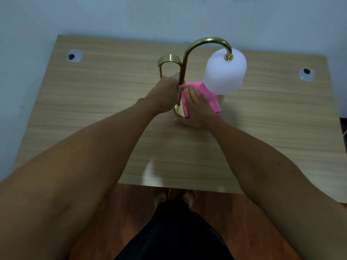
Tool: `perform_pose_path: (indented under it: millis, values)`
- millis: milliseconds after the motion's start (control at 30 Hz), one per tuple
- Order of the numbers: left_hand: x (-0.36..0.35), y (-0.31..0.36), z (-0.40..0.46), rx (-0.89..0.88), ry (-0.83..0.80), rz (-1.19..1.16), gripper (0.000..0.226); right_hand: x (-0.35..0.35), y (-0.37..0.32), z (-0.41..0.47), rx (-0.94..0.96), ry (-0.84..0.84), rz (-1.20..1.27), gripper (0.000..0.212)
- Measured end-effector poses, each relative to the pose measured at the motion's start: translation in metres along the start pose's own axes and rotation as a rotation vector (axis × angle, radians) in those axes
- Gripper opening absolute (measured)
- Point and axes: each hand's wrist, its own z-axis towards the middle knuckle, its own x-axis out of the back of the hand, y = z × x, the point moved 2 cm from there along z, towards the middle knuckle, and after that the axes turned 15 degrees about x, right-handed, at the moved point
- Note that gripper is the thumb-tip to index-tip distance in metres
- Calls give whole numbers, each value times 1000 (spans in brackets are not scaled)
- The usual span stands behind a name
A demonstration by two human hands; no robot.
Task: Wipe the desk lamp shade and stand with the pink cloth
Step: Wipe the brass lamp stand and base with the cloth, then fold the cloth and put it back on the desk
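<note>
The left hand [167, 94], at the centre of the head view, is wrapped around the brass stand [181, 76] of the desk lamp. Just right of it the right hand [200, 107] lies flat, fingers spread, pressing the pink cloth [201, 91] onto what seems to be the lamp's base [178, 111], mostly hidden beneath hands and cloth. The white shade [225, 72] hangs from the gooseneck, covering the cloth's far corner. All stands on a wooden desk [93, 109] with two cable holes [74, 55].
</note>
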Motion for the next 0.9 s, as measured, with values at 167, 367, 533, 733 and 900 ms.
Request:
perform_pose_path:
  millis: [167,367,533,733,900]
  values:
    - [0,1,-2,3,-24,-32,11,-9,-34,-25,-206,107,164,119]
    - [-1,-1,-1,66,-33,-27,11,-11,-108,-38,-491,199,456,57]
    - [-2,-3,-3,93,-14,-14,14,-9,-135,-33,-743,417,848,52]
    - [3,-7,-11,218,-110,-44,33,9,-154,-50,-639,733,1400,26]
    - [9,-31,-43,284,-117,-53,46,33,-148,-68,-694,521,1879,42]
